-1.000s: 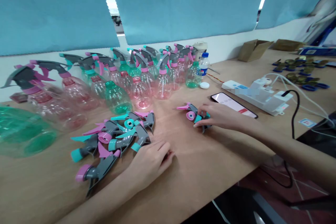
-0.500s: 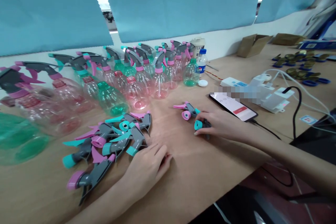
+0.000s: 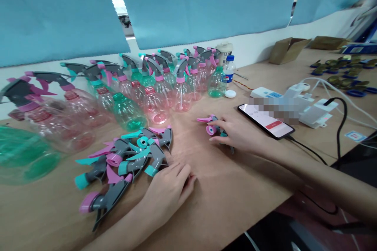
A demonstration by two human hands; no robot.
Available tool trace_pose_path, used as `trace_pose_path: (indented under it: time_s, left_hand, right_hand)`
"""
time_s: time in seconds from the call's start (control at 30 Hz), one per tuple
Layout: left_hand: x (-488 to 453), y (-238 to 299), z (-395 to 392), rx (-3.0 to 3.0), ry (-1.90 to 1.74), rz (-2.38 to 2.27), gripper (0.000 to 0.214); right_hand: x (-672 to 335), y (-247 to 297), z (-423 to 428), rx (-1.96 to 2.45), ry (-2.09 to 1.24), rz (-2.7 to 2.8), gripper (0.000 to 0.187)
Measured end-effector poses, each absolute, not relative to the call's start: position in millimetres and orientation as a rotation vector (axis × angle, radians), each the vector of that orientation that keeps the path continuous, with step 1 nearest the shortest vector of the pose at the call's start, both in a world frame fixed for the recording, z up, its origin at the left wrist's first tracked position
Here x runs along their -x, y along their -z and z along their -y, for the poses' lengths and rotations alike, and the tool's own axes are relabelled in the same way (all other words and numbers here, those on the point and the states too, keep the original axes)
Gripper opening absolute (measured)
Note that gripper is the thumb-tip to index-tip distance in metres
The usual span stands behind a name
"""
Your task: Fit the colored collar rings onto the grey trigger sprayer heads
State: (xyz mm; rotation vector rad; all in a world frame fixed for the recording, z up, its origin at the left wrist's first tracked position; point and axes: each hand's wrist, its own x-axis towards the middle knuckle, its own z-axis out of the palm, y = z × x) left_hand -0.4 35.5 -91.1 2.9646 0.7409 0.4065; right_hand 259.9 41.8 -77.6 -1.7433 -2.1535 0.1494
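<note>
My right hand (image 3: 237, 135) lies over two grey spray triggers (image 3: 212, 125) on the wooden table (image 3: 229, 188), its fingers curled around them; a pink cap and pink lever stick out to the left. My left hand (image 3: 166, 190) rests on the table with its fingers loosely curled, holding nothing, just right of a heap of several loose spray triggers (image 3: 129, 159) with pink and teal caps. Behind them stand several clear pink and green spray bottles (image 3: 156, 86), most with triggers fitted.
A phone (image 3: 266, 120) with a lit screen lies right of my right hand, its cable running off the table edge. A white power strip (image 3: 294, 104) and black cord sit beyond. Cardboard boxes (image 3: 287, 49) and small parts lie at the far right. Green bottles (image 3: 26, 157) lie far left.
My right hand has moved back over the two triggers, covering the teal-capped one it had drawn toward me. My left hand has hardly moved.
</note>
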Motion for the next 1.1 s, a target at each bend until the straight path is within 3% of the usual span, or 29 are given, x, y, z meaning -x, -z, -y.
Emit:
trace_pose_path:
  time_s: [0.33, 0.5, 0.7, 1.1]
  left_hand:
    - [3, 90, -36, -2.851, -0.448, -0.744, 0.020]
    - [5, 85, -33, -2.575, -0.701, -0.820, 0.003]
    - [6, 80, -31, -2.429, -1.025, -0.931, 0.017]
    - [5, 83, -31, -2.645, -0.905, -0.994, 0.028]
  right_hand:
    - [-230, 67, -56, 1.498, -0.153, 2.291, 0.025]
    - [-209, 63, -47, 1.310, -0.411, 2.199, 0.023]
    - [-186, 72, -34, 1.090, -0.568, 2.085, 0.023]
    - [-185, 89, -22, 1.188, -0.462, 1.935, 0.025]
